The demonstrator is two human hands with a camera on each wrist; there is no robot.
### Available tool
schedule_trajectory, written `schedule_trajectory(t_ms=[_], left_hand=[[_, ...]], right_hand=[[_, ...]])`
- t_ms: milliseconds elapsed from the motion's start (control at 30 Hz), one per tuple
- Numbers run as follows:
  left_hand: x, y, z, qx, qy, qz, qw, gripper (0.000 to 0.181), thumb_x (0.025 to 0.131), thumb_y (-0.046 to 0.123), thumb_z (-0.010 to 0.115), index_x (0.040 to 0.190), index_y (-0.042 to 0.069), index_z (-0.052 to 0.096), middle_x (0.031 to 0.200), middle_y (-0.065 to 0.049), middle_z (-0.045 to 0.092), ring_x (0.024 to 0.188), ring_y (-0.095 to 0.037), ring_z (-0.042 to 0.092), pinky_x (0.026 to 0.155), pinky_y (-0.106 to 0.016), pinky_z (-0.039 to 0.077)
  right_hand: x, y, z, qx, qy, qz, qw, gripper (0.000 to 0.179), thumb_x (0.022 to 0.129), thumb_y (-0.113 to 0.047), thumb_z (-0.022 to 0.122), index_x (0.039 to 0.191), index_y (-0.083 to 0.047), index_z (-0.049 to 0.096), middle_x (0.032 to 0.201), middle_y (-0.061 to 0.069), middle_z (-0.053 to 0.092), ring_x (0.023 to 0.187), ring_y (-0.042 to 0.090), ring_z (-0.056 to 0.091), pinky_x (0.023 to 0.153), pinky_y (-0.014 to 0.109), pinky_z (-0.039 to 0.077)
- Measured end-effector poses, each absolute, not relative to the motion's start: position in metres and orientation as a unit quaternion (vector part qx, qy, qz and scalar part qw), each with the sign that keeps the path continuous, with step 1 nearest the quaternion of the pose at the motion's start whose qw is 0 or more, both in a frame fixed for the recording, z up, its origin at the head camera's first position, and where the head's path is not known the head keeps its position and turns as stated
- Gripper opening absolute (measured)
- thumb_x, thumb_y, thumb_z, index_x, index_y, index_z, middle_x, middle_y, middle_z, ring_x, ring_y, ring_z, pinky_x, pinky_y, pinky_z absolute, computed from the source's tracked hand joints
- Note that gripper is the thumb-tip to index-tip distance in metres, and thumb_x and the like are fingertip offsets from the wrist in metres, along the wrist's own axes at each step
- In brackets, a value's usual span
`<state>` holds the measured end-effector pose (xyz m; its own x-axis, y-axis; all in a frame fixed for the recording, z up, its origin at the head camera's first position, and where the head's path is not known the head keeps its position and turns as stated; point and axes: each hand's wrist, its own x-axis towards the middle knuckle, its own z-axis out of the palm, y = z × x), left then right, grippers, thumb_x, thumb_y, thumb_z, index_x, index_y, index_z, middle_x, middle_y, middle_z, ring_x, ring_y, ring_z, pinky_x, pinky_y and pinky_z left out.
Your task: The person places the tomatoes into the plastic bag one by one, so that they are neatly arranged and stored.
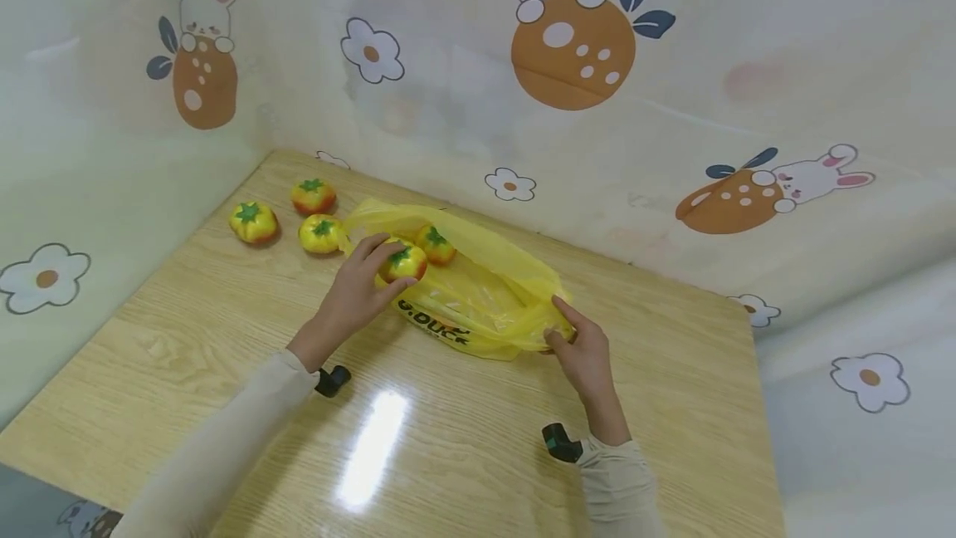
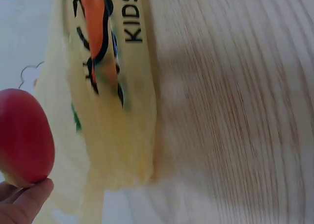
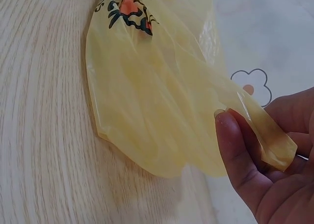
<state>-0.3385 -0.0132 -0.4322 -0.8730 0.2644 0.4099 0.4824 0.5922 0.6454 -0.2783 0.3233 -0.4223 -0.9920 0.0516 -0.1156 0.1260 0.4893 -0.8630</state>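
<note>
My left hand [image 1: 354,287] holds a yellow and red toy tomato [image 1: 409,265] with a green star-shaped top, over the opening of a yellow plastic bag [image 1: 515,262]. In the left wrist view the tomato's smooth red underside [image 2: 25,136] shows, with fingertips against its lower edge. Inside the bag, at its left end, lies another toy tomato [image 1: 436,246]. The bag lies on its side with dark printed letters on the near face. At the bag's right end my right hand [image 1: 587,357] pinches the rim; in the right wrist view the plastic [image 3: 280,148] passes between thumb and fingers.
Left of the bag, three more toy tomatoes sit on the wooden table [image 1: 448,447]: one at the back [image 1: 313,197], one at the far left [image 1: 254,223] and one close to the bag [image 1: 321,234]. A patterned curtain [image 1: 448,123] hangs behind the table.
</note>
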Motion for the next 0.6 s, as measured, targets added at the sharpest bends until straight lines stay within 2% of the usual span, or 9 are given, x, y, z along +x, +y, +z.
schedule_trajectory(t_ms=[167, 300, 400, 467, 533, 600], left_hand=[[-0.345, 0.006, -0.433, -0.208, -0.896, -0.386, 0.070, 0.052, 0.090, 0.031, 0.071, 0.132, 0.005, 0.054, 0.142, -0.025, 0.043, 0.120, -0.043, 0.054, 0.095, -0.052, 0.051], [-0.352, 0.018, -0.435, -0.212, -0.903, -0.373, 0.041, 0.051, 0.092, 0.033, 0.069, 0.133, 0.006, 0.055, 0.141, -0.026, 0.042, 0.115, -0.041, 0.056, 0.093, -0.051, 0.052], [-0.358, 0.023, -0.439, -0.213, -0.904, -0.370, 0.032, 0.049, 0.092, 0.032, 0.069, 0.132, 0.007, 0.055, 0.139, -0.027, 0.043, 0.114, -0.040, 0.056, 0.094, -0.050, 0.051], [-0.362, 0.025, -0.441, -0.212, -0.905, -0.366, 0.029, 0.049, 0.092, 0.032, 0.068, 0.132, 0.006, 0.055, 0.140, -0.028, 0.043, 0.117, -0.041, 0.055, 0.096, -0.051, 0.049], [-0.365, 0.028, -0.442, -0.211, -0.907, -0.363, 0.028, 0.049, 0.092, 0.032, 0.068, 0.132, 0.007, 0.055, 0.141, -0.030, 0.042, 0.119, -0.043, 0.054, 0.098, -0.053, 0.048], [-0.368, 0.031, -0.443, -0.208, -0.909, -0.361, 0.025, 0.048, 0.093, 0.032, 0.068, 0.132, 0.007, 0.055, 0.144, -0.032, 0.040, 0.124, -0.046, 0.050, 0.100, -0.056, 0.046]], right_hand=[[-0.277, 0.325, -0.424, 0.055, 0.867, -0.495, 0.033, 0.054, 0.091, -0.001, 0.061, 0.144, -0.005, 0.048, 0.129, 0.026, 0.060, 0.073, 0.038, 0.071, 0.056, 0.035, 0.057], [-0.276, 0.324, -0.425, 0.055, 0.870, -0.489, 0.032, 0.054, 0.091, -0.001, 0.061, 0.144, -0.006, 0.049, 0.113, 0.027, 0.067, 0.070, 0.038, 0.070, 0.047, 0.027, 0.050], [-0.276, 0.322, -0.425, 0.050, 0.871, -0.488, 0.032, 0.055, 0.090, 0.000, 0.061, 0.144, -0.006, 0.049, 0.109, 0.027, 0.067, 0.071, 0.039, 0.070, 0.051, 0.031, 0.054], [-0.276, 0.321, -0.424, 0.048, 0.871, -0.488, 0.032, 0.055, 0.090, 0.001, 0.061, 0.143, -0.006, 0.049, 0.113, 0.027, 0.066, 0.071, 0.036, 0.071, 0.059, 0.038, 0.058], [-0.276, 0.321, -0.424, 0.046, 0.870, -0.490, 0.031, 0.055, 0.090, 0.001, 0.061, 0.143, -0.005, 0.049, 0.116, 0.028, 0.065, 0.071, 0.034, 0.072, 0.065, 0.045, 0.059], [-0.276, 0.320, -0.423, 0.044, 0.870, -0.490, 0.030, 0.055, 0.090, 0.001, 0.061, 0.143, -0.005, 0.049, 0.115, 0.028, 0.066, 0.070, 0.034, 0.071, 0.066, 0.046, 0.058]])
